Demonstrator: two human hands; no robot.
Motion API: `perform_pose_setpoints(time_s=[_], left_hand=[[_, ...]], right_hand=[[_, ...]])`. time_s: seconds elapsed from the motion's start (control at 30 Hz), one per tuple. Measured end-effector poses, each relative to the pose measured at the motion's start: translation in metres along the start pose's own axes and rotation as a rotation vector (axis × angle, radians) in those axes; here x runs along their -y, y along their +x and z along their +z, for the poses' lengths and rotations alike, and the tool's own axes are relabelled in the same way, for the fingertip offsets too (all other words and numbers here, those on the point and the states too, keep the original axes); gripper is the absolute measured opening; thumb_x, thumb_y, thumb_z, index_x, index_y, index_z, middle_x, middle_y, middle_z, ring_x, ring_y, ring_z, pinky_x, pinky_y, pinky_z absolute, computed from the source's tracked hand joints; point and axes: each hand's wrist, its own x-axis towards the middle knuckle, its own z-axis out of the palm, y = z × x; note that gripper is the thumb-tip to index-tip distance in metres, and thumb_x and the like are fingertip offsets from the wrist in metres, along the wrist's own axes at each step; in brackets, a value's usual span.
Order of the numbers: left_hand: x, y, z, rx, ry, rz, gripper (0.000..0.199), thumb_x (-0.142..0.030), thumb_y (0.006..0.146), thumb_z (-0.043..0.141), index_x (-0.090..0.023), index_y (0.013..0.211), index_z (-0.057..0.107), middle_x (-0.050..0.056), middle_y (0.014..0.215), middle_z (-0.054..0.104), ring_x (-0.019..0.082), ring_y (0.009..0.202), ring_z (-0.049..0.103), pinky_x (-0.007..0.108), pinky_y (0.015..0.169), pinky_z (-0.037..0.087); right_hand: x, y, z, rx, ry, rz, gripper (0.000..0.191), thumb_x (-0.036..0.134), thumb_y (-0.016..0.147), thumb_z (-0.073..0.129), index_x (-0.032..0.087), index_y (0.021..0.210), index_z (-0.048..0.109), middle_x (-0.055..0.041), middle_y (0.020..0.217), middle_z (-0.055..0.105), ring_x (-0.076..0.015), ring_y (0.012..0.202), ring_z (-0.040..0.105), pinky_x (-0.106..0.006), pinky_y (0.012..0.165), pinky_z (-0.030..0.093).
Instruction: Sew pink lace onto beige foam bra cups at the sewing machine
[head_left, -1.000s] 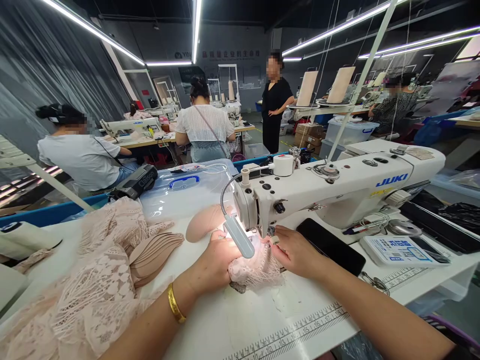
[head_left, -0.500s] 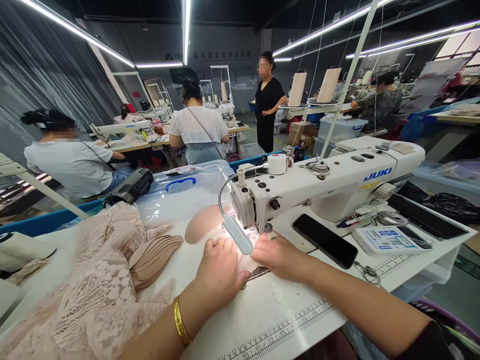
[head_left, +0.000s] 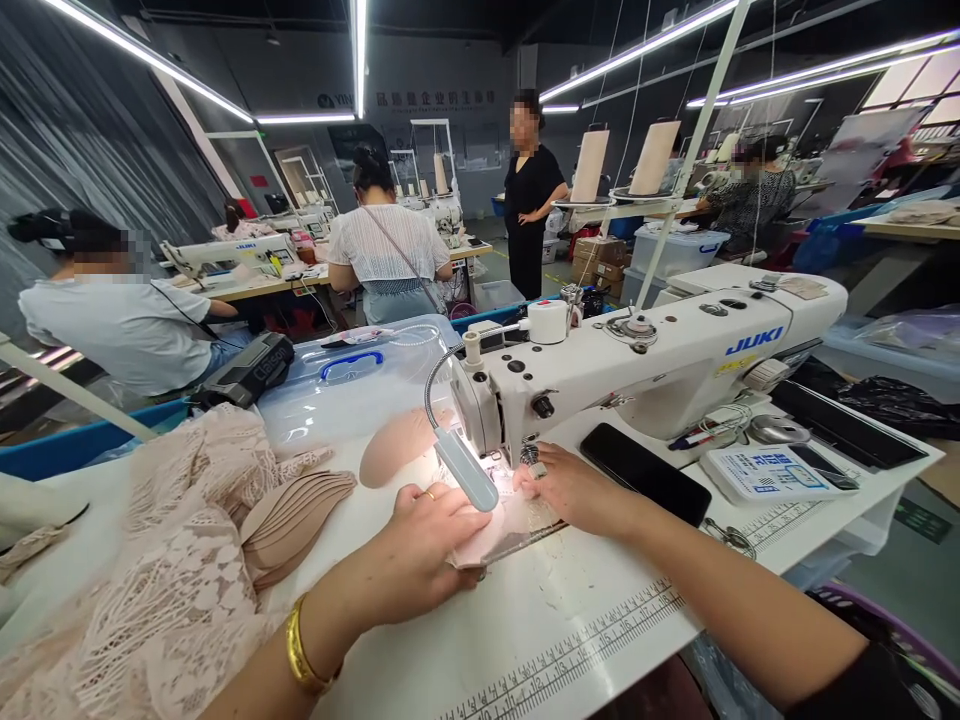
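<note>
A white sewing machine [head_left: 645,350] stands on the white table, its needle area lit by a small grey lamp [head_left: 466,470] on a bent neck. Under the lamp lies pale pink fabric [head_left: 491,530]. My left hand [head_left: 416,540], with a ring and a gold bangle, presses on the fabric's left part, fingers rather flat and spread, partly behind the lamp. My right hand [head_left: 581,490] is at the needle area, its thumb and fingers pinched at the fabric's right edge. A beige cup piece [head_left: 401,445] rests behind my left hand.
Lace fabric [head_left: 172,560] and stacked beige cups [head_left: 292,520] cover the table's left. A clear plastic box lid [head_left: 352,370] is behind them. Right of my right hand lie a phone [head_left: 645,475] and a white-blue box [head_left: 772,470]. Several people are farther back.
My left hand has shifted left and flattened out, showing more of the pink fabric. My right hand has moved slightly right and up, toward the needle area. The view has shifted a little.
</note>
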Motion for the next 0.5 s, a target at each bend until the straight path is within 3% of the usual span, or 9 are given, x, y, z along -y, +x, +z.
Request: perform_pose_setpoints(time_s=[0.13, 0.23, 0.33, 0.5], left_hand=[[0.001, 0.01, 0.009, -0.103, 0.05, 0.054, 0.023, 0.002, 0.075, 0.05, -0.02, 0.075, 0.054, -0.001, 0.087, 0.063, 0.019, 0.082, 0.055, 0.034, 0.081, 0.028], [0.0, 0.01, 0.006, -0.09, 0.046, 0.103, 0.026, 0.004, 0.072, 0.043, -0.02, 0.075, 0.051, -0.003, 0.078, 0.061, 0.017, 0.073, 0.053, 0.035, 0.083, 0.028], [-0.003, 0.008, 0.002, -0.087, 0.038, 0.122, 0.03, 0.004, 0.072, 0.043, -0.021, 0.081, 0.055, -0.003, 0.081, 0.065, 0.018, 0.077, 0.057, 0.036, 0.089, 0.029], [-0.001, 0.007, 0.003, -0.066, 0.028, 0.156, 0.029, 0.005, 0.075, 0.045, -0.021, 0.081, 0.056, -0.003, 0.085, 0.068, 0.018, 0.083, 0.061, 0.039, 0.098, 0.027]], right_hand=[[-0.004, -0.004, -0.006, 0.073, 0.095, 0.007, 0.033, 0.001, 0.092, 0.049, 0.023, 0.087, 0.073, -0.0048, 0.091, 0.073, -0.024, 0.092, 0.061, -0.038, 0.088, 0.05], [-0.004, -0.008, -0.014, 0.069, 0.218, 0.046, 0.028, 0.015, 0.103, 0.049, 0.024, 0.098, 0.075, -0.0034, 0.092, 0.073, -0.0226, 0.094, 0.062, -0.036, 0.088, 0.051], [0.001, -0.007, -0.015, 0.038, 0.276, 0.013, 0.026, 0.032, 0.107, 0.052, 0.026, 0.101, 0.077, -0.0015, 0.088, 0.073, -0.0212, 0.089, 0.062, -0.035, 0.089, 0.05], [0.009, -0.001, -0.002, 0.038, 0.141, -0.093, 0.026, 0.024, 0.105, 0.054, 0.027, 0.096, 0.078, -0.0014, 0.083, 0.074, -0.0215, 0.085, 0.059, -0.037, 0.088, 0.045]])
